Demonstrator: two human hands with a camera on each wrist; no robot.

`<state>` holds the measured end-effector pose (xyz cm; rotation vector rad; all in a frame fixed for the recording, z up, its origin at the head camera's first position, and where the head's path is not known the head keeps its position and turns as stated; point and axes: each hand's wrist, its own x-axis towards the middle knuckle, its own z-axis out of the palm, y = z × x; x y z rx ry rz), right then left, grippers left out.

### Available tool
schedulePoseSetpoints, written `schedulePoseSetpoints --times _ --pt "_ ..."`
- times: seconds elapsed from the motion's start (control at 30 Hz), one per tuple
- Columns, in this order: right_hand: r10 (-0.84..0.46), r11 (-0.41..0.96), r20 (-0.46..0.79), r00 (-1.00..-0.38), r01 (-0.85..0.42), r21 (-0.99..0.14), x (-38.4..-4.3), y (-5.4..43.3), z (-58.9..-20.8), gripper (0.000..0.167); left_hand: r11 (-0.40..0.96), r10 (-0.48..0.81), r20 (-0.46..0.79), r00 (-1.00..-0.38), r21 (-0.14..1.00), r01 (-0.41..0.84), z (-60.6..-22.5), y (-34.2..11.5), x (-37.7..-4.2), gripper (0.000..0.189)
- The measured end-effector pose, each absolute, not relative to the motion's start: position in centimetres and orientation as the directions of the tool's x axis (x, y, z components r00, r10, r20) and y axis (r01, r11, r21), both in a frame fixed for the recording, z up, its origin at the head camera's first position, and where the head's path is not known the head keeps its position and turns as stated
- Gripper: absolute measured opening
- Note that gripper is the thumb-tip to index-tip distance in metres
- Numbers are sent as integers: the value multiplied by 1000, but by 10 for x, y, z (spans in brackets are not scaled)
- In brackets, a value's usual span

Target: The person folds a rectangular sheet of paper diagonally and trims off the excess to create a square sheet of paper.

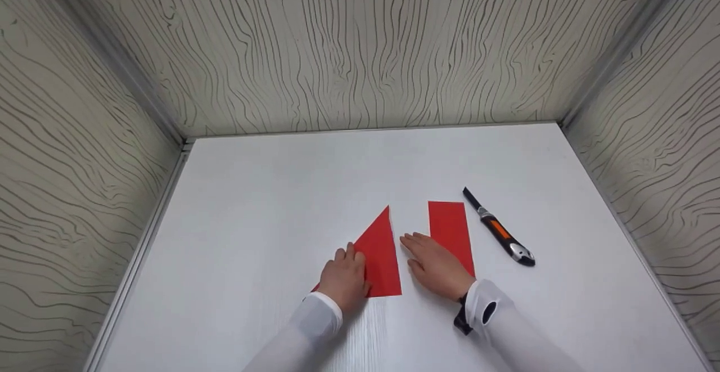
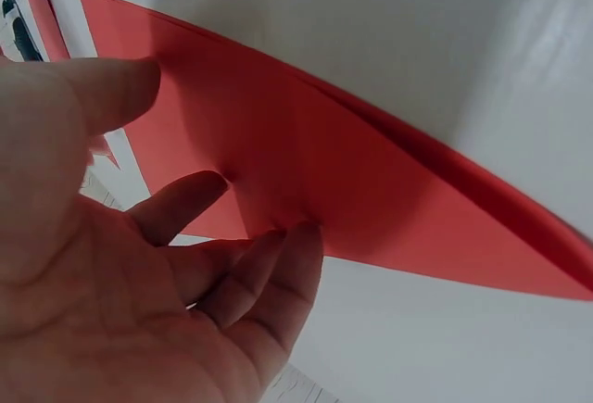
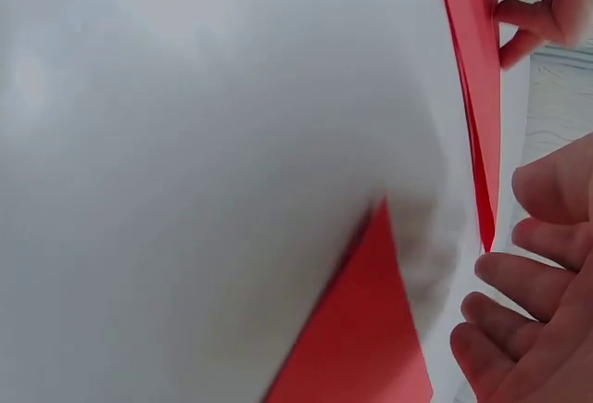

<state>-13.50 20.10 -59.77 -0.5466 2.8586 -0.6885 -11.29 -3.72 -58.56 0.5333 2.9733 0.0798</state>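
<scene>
A folded red paper triangle (image 1: 384,259) lies on the white table, its two layers slightly parted along one edge in the left wrist view. My left hand (image 1: 343,282) rests on it, loosely bent fingertips (image 2: 301,241) pressing the paper. To the right is a separate red paper strip (image 1: 449,223). My right hand (image 1: 439,268) holds nothing; its relaxed fingers reach between the two papers, and the hand covers part of the strip in the head view. In the right wrist view a corner of the strip (image 3: 366,329) shows beside that hand.
A utility knife (image 1: 500,231) with a black and orange handle lies right of the strip, blade out and pointing away from me. Wood-grain patterned panels (image 1: 360,51) enclose the white table (image 1: 270,180) at the back and both sides.
</scene>
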Motion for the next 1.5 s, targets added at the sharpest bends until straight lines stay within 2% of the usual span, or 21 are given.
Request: schedulePoseSetpoints --times 0.17,0.4,0.6,0.97,1.13,1.3,1.5 --pt "-352 818 -54 -934 -279 -504 -133 186 -600 63 937 350 -103 -931 33 349 -585 -36 -112 81" --pt "-316 813 -77 -946 -228 -536 -130 171 -599 71 942 334 -109 -936 68 328 -584 -32 -114 103" --pt "-311 816 -78 -947 -224 -533 -129 164 -601 71 939 341 -141 -929 8 344 -580 -30 -114 98" --pt "-308 808 -58 -950 -229 -543 -126 158 -602 75 945 328 -174 -929 51 324 -579 -29 -114 97" --pt "-299 729 -8 -954 -223 -647 -126 151 -601 70 940 341 -154 -927 21 342 -581 -29 -115 86" --pt "-192 574 -55 -980 -67 -816 -131 143 -603 63 939 340 -161 -927 3 344 -582 -28 -116 83" --pt "-70 450 -137 -988 91 -888 -138 138 -607 50 944 330 -161 -930 29 330 -580 -30 -115 86"
